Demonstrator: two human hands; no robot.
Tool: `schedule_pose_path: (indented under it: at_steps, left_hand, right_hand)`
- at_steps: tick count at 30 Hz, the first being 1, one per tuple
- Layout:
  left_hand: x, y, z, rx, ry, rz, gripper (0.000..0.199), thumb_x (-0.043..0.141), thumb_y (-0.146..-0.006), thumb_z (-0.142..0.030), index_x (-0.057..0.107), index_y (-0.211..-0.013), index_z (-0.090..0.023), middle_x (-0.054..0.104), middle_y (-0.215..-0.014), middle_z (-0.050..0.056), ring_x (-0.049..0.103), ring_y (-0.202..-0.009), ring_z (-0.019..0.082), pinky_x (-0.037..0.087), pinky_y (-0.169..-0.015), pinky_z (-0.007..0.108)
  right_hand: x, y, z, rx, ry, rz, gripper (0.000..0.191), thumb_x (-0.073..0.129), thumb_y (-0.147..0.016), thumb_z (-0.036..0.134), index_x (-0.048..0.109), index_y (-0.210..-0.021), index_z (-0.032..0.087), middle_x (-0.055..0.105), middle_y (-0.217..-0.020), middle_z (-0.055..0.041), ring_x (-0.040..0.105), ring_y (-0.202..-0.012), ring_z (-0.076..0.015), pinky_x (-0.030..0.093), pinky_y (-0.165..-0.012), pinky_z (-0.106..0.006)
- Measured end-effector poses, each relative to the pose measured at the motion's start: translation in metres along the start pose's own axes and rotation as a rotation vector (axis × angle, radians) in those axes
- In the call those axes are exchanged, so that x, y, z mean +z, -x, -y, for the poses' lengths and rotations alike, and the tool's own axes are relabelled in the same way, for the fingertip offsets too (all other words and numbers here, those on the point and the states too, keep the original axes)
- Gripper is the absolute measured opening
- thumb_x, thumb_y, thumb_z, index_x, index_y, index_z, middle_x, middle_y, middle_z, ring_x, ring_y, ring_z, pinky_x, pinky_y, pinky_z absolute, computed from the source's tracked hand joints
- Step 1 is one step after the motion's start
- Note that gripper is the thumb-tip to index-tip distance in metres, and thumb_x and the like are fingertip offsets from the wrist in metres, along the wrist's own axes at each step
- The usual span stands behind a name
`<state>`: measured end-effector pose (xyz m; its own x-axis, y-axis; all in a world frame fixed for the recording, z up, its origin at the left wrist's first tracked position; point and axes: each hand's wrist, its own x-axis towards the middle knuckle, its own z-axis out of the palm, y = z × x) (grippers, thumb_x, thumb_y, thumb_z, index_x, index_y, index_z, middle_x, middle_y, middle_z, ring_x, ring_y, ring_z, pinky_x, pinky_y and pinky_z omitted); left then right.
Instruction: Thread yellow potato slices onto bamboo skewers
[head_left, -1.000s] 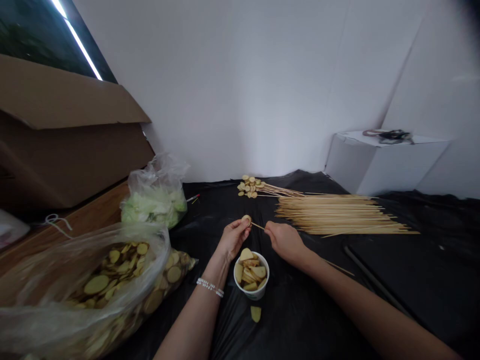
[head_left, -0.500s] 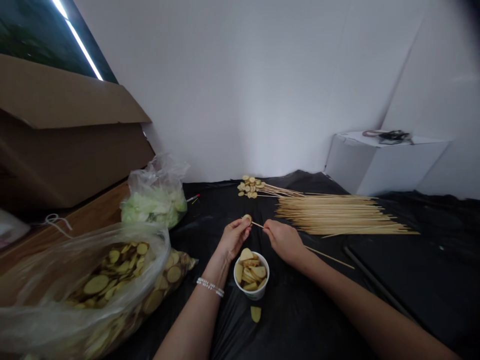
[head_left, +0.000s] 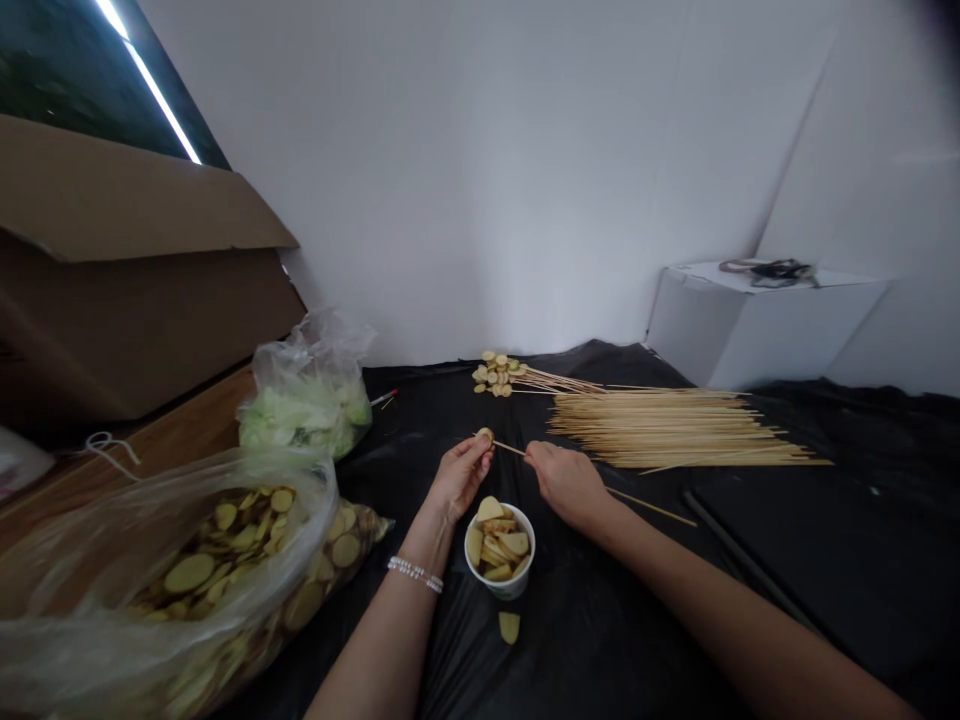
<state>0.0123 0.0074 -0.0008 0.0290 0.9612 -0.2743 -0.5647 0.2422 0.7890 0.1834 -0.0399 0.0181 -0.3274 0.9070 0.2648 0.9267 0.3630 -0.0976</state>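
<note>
My left hand [head_left: 463,472] pinches a potato slice [head_left: 485,437] near the middle of the view. A thin wooden skewer [head_left: 510,448] runs from that slice into my right hand [head_left: 564,482], which is closed around it; the skewer's far end sticks out behind the wrist. Below and between my hands stands a white paper cup [head_left: 532,550] full of potato slices [head_left: 498,540]. One loose slice [head_left: 509,628] lies in front of the cup. Farther back, several skewers carry potato slices [head_left: 495,373] at their left ends.
A wide pile of bare skewers [head_left: 675,428] lies at right on the black plastic sheet [head_left: 600,620]. At left are an open bag of potato slices [head_left: 326,490], a bag of pale green vegetable [head_left: 304,410] and a cardboard box [head_left: 150,320]. A white box [head_left: 765,320] stands back right.
The view has shifted slightly. Both hands keep their hold on the slice and the skewer, and the slice is slightly closer to my left fingertips' inner side.
</note>
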Motion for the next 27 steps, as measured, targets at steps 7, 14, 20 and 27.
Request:
schedule_pose_path:
  at_steps: [7,14,20,27]
  left_hand:
    - [-0.0043,-0.0041,0.0007,0.004,-0.006,0.007,0.006,0.071,-0.071,-0.005,0.068,-0.077,-0.006,0.067,-0.068,0.006,0.059,-0.053,0.005,0.049,-0.049,0.009]
    - [-0.0011,-0.0004,0.0031,0.009,-0.002,0.045,0.011,0.074,-0.068,-0.008,0.067,-0.076,-0.009,0.066,-0.068,0.004,0.06,-0.054,0.005,0.05,-0.051,0.01]
    - [0.0009,0.0006,0.0027,0.026,-0.012,0.071,0.012,0.076,-0.065,-0.008,0.066,-0.073,-0.01,0.065,-0.066,0.002,0.058,-0.053,0.004,0.049,-0.05,0.009]
    - [-0.0028,-0.0028,0.0033,0.032,-0.005,0.049,0.011,0.075,-0.066,-0.005,0.068,-0.074,-0.008,0.065,-0.066,0.003,0.058,-0.052,0.004,0.048,-0.048,0.009]
  right_hand:
    - [0.0019,-0.0024,-0.0007,0.01,-0.071,0.048,0.028,0.031,-0.096,0.025,0.058,-0.098,0.021,0.066,-0.091,-0.004,0.063,-0.079,-0.0156,0.036,-0.062,-0.024]
    - [0.0049,-0.005,-0.008,0.007,-0.155,-0.059,0.027,0.036,-0.094,0.022,0.062,-0.091,0.019,0.063,-0.088,-0.0046,0.057,-0.085,-0.014,0.036,-0.072,-0.023]
    - [0.0037,-0.0013,-0.0028,-0.036,-0.082,-0.114,0.029,0.032,-0.096,0.025,0.06,-0.096,0.018,0.062,-0.093,-0.0065,0.057,-0.083,-0.0149,0.035,-0.069,-0.024]
    - [0.0054,-0.0058,-0.0069,-0.031,-0.219,0.067,0.026,0.034,-0.095,0.025,0.059,-0.091,0.018,0.067,-0.081,-0.004,0.06,-0.073,-0.0138,0.032,-0.062,-0.022]
